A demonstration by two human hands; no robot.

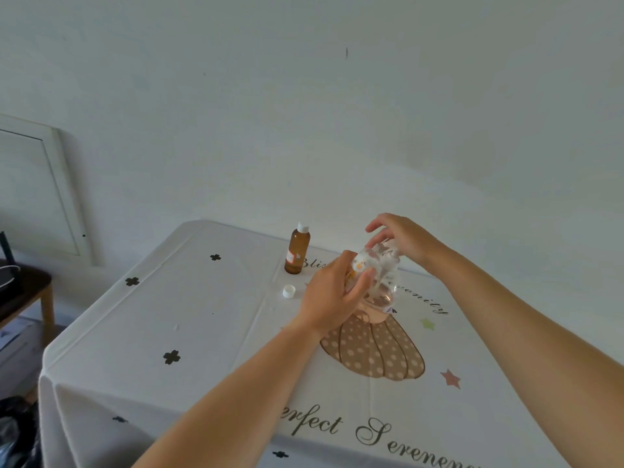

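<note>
Head view: my left hand (332, 293) grips the tilted clear bottle (378, 275); my right hand (403, 238) spreads loose fingers over its top. Recapping, I judge: next, the white cap (289, 291) beside my left hand.

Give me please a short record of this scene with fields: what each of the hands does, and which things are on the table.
left hand: grips the clear bottle, which is tilted
right hand: at the upper end of the clear bottle; whether it grips is unclear
amber bottle: upright on the tablecloth, white top on, beyond the left hand
loose white cap: lies on the tablecloth, near the amber bottle, apart from it
tablecloth: white, printed with dark clovers, stars, a dotted skirt and script
</note>
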